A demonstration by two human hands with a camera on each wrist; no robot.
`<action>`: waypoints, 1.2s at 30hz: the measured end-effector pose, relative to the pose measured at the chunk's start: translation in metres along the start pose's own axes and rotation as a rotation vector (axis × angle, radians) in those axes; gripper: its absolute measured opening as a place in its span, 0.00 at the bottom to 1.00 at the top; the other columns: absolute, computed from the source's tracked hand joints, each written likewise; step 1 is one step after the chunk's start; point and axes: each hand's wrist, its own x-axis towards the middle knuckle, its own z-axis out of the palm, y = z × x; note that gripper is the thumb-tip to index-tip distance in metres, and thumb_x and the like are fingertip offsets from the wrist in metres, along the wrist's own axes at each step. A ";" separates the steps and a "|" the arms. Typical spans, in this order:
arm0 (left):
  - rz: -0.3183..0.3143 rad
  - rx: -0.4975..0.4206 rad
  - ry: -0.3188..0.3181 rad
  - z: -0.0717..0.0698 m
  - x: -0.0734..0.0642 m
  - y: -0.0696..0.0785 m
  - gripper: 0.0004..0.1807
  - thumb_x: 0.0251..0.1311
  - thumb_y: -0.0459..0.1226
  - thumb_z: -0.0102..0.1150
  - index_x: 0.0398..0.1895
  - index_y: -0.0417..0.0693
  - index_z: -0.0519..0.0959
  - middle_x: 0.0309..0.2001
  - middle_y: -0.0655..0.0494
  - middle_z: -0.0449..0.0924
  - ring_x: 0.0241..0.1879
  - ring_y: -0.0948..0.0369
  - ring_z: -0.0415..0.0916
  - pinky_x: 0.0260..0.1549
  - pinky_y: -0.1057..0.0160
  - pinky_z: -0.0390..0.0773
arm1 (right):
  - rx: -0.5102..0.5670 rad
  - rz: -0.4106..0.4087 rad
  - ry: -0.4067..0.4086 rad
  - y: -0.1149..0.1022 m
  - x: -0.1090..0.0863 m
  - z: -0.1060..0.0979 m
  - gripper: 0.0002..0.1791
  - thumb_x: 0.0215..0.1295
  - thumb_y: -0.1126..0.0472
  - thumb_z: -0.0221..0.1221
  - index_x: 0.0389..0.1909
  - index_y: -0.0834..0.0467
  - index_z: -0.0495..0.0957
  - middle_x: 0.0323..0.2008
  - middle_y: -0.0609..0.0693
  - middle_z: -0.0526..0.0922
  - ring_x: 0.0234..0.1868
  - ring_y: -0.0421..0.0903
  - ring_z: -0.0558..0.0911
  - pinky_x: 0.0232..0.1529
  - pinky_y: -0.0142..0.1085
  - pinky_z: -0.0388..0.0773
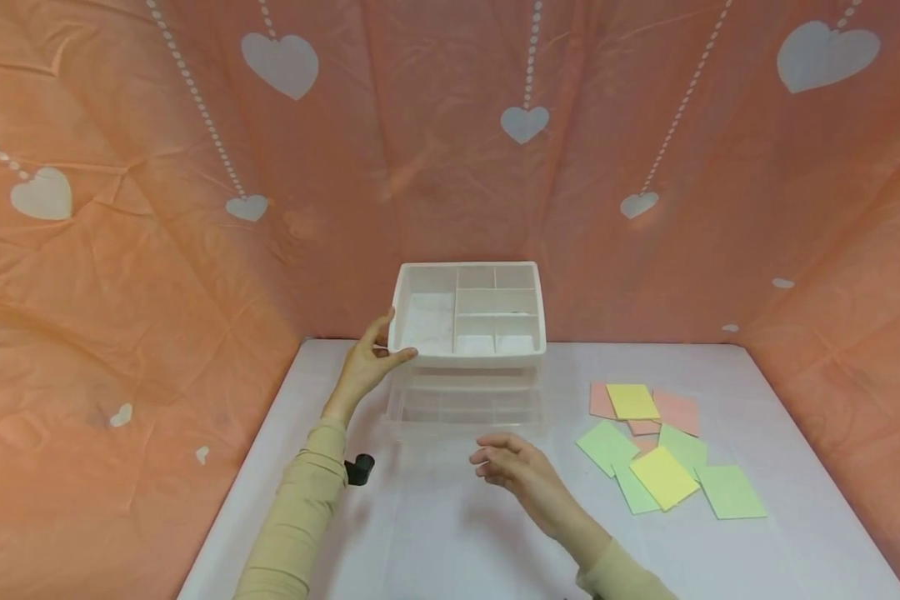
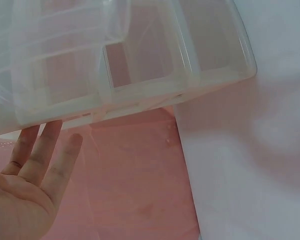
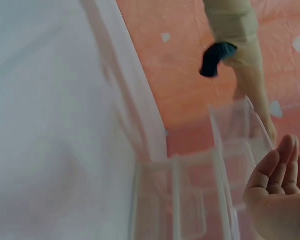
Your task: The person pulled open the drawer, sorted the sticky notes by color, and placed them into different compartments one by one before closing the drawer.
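Note:
A translucent white plastic drawer organizer (image 1: 468,357) stands at the back middle of the table, with a divided tray on top. One clear drawer (image 1: 465,429) juts out at its front. My left hand (image 1: 371,358) holds the organizer's left front corner, thumb over the top rim and fingers against the side. In the left wrist view, fingers (image 2: 40,155) reach the organizer's side. My right hand (image 1: 521,479) hovers in front of the pulled-out drawer, fingers slightly bent and nothing in them. It appears beside the drawer in the right wrist view (image 3: 280,190).
Green, yellow and pink sticky-note pads (image 1: 663,477) lie scattered and overlapping on the white table (image 1: 435,550), right of the organizer. An orange-pink cloth (image 1: 457,192) with white hearts encloses the back and sides. A black wrist camera (image 1: 358,469) sticks out from the left sleeve.

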 end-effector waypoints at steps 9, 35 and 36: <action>0.001 -0.014 0.008 0.001 -0.001 -0.002 0.46 0.46 0.57 0.67 0.69 0.78 0.53 0.54 0.49 0.68 0.46 0.53 0.72 0.44 0.57 0.74 | -0.029 -0.250 0.008 -0.007 -0.016 -0.043 0.13 0.71 0.64 0.45 0.49 0.48 0.75 0.39 0.38 0.82 0.38 0.34 0.78 0.42 0.28 0.74; 0.008 -0.056 0.003 0.004 -0.002 -0.005 0.47 0.46 0.57 0.66 0.70 0.77 0.52 0.48 0.45 0.72 0.46 0.53 0.74 0.45 0.58 0.75 | -0.536 0.137 0.608 0.034 -0.028 -0.181 0.34 0.67 0.44 0.50 0.66 0.62 0.59 0.57 0.50 0.69 0.54 0.33 0.69 0.53 0.29 0.69; 0.015 -0.054 0.004 0.003 -0.001 -0.006 0.47 0.46 0.57 0.66 0.70 0.77 0.52 0.47 0.46 0.72 0.45 0.53 0.73 0.44 0.58 0.74 | -0.551 0.151 0.611 0.037 -0.027 -0.183 0.34 0.67 0.44 0.50 0.66 0.62 0.59 0.60 0.55 0.67 0.57 0.39 0.68 0.55 0.34 0.68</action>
